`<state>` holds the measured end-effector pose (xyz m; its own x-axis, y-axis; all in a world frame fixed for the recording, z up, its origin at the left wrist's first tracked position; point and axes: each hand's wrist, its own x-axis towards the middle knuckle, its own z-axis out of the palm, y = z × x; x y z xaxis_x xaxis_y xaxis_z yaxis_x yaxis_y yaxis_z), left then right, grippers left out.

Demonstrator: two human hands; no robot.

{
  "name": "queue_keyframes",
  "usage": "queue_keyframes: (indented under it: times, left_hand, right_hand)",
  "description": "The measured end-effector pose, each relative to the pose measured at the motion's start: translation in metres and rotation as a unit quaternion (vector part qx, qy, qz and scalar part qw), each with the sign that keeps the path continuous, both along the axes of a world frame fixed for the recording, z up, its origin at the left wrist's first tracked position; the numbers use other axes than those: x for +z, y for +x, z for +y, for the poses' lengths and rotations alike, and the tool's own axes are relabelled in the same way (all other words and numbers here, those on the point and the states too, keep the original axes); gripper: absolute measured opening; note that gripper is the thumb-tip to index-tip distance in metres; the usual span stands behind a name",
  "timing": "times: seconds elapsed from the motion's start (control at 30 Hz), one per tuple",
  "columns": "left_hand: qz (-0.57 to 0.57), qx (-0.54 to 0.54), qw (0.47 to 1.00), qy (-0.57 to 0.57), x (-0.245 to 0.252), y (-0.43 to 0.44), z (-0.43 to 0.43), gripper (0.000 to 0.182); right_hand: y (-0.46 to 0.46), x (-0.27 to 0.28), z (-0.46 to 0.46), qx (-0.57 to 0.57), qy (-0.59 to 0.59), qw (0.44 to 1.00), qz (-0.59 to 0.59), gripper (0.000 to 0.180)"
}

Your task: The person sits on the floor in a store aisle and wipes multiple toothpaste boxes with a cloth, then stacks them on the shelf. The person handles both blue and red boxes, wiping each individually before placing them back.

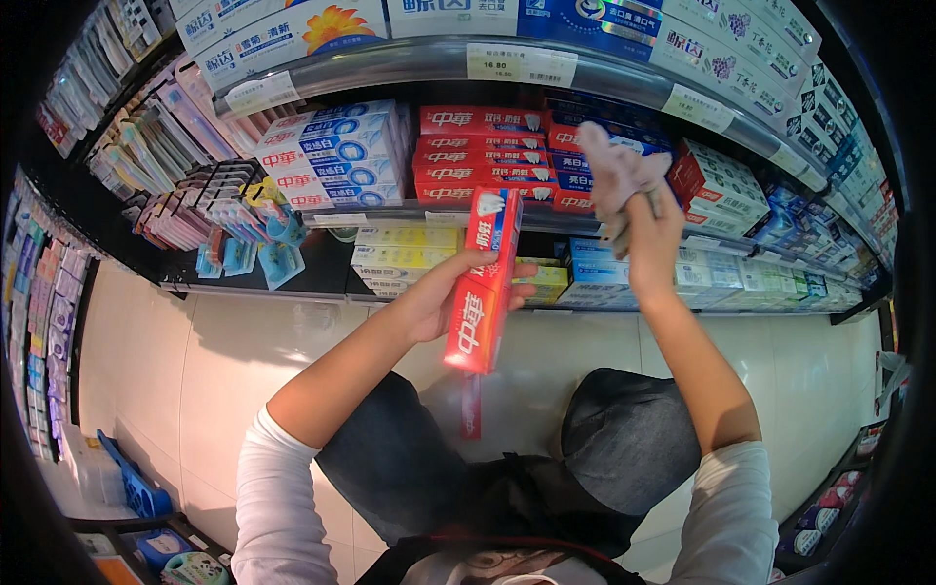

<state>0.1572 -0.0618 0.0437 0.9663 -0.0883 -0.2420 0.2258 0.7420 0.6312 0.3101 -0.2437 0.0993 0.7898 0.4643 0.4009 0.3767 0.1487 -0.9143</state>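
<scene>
My left hand (446, 292) grips a red toothpaste box (472, 314), tilted lengthwise in front of the shelf. Bunched in my right hand (653, 238) is a pale pinkish cloth (621, 175), raised before the middle shelf. Behind the cloth, blue and red toothpaste boxes (574, 164) are partly hidden. Just left of them stands a stack of red toothpaste boxes (479, 157) of similar look to the held one. White and blue toothpaste boxes (329, 157) fill the spot farther left.
Above runs a shelf edge (409, 66) with price tags. Yellow and white boxes (402, 256) line the bottom shelf. Packaged toothbrushes (175, 124) hang at left. On the tiled floor (241, 336), a blue plastic item (135, 475) leans at lower left. My knees (629, 439) are bent below.
</scene>
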Motion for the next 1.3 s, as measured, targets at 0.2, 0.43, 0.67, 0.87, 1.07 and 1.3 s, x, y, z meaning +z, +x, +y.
queue_keyframes:
  times: [0.2,0.43,0.67,0.87,1.07,1.3]
  left_hand:
    - [-0.041,0.007,0.998,-0.046,-0.008,0.000,-0.004,0.053]
    - [-0.090,-0.029,0.988,-0.120,-0.010,-0.002,0.025,0.053]
    - [0.004,-0.053,0.997,-0.050,-0.001,-0.012,-0.004,0.052]
    - [0.051,0.015,0.997,0.064,0.002,-0.004,-0.007,0.052]
    - [0.030,0.045,0.997,0.047,-0.017,-0.003,-0.007,0.052]
    - [0.036,0.032,0.998,-0.043,-0.023,0.002,0.014,0.049]
  right_hand:
    - [-0.033,-0.013,0.017,0.231,-0.166,0.847,-0.448,0.051]
    - [-0.069,-0.013,0.009,0.375,-0.092,0.794,-0.470,0.045]
    - [0.028,-0.030,0.006,0.045,-0.130,0.939,-0.316,0.030]
    - [0.003,-0.004,-0.004,-0.005,-0.099,0.989,0.107,0.032]
    - [-0.052,-0.031,0.023,0.173,-0.181,0.875,-0.414,0.051]
    - [-0.069,-0.034,0.016,0.388,-0.115,0.779,-0.478,0.051]
